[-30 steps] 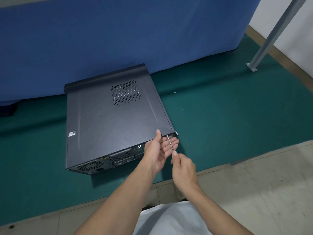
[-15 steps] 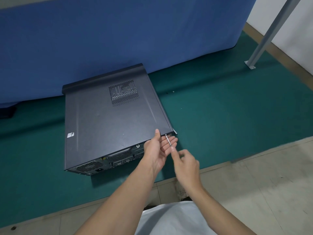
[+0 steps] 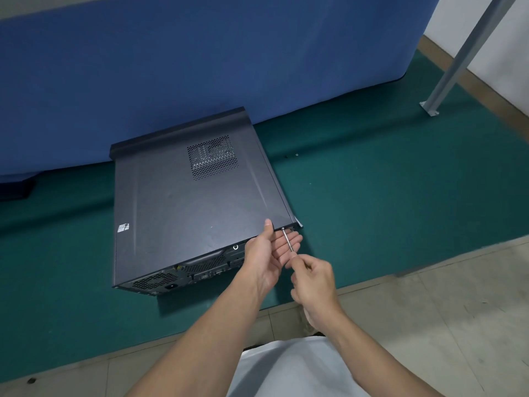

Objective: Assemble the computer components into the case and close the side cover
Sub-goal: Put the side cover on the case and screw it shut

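Tip of the screwdriver [image 3: 287, 240] at the case [image 3: 186, 202] corner
The right hand [image 3: 313, 282], fingers loose a moment ago, now grips the handle; the left hand [image 3: 264, 253] stays, fingers straight beneath the shaft.

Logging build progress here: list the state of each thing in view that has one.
side cover: fitted flat on the case, closed.
computer case: lying on its side on the green mat, rear panel facing the person.
screwdriver: tip at the cover's rear right corner.
left hand: open, thumb on the cover, fingers behind the shaft.
right hand: grips the screwdriver.
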`<state>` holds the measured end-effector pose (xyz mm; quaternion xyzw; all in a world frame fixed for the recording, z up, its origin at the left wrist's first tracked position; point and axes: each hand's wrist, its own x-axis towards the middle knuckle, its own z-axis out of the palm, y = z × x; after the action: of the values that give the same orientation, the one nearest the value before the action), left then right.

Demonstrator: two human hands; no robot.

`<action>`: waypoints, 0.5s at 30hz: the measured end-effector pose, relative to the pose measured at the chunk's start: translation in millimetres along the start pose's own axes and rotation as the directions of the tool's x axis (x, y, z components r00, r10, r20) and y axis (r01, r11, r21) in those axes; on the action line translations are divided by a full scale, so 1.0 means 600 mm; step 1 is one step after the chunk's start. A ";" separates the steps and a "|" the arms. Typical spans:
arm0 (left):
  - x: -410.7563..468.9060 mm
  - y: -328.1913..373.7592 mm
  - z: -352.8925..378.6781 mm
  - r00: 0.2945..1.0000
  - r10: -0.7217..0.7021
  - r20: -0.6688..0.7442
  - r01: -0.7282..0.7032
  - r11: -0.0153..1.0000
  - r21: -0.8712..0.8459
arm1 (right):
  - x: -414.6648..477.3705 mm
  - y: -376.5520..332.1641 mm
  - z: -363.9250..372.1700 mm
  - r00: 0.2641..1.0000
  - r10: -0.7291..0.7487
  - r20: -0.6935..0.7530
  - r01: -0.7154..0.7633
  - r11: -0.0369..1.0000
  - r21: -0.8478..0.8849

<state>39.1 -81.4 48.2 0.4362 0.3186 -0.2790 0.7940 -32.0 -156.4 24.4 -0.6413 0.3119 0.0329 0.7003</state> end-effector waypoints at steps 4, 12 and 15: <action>0.001 0.003 0.000 1.000 -0.012 0.009 0.012 1.000 0.022 | 0.005 -0.011 -0.014 0.913 0.271 0.306 -0.395 0.774 0.494; 0.002 -0.008 0.002 0.997 0.072 -0.017 -0.071 0.995 0.067 | 0.006 -0.015 -0.022 0.887 0.314 0.338 -0.456 0.707 0.540; 0.005 -0.012 0.010 0.995 0.090 -0.052 -0.089 0.996 0.019 | -0.007 -0.011 -0.031 0.997 0.047 -0.056 -0.052 0.994 -0.093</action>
<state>37.3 -90.6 44.9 0.4639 0.3172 -0.2345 0.7932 -39.6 -173.0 32.4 -0.6662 0.3444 0.0479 0.6598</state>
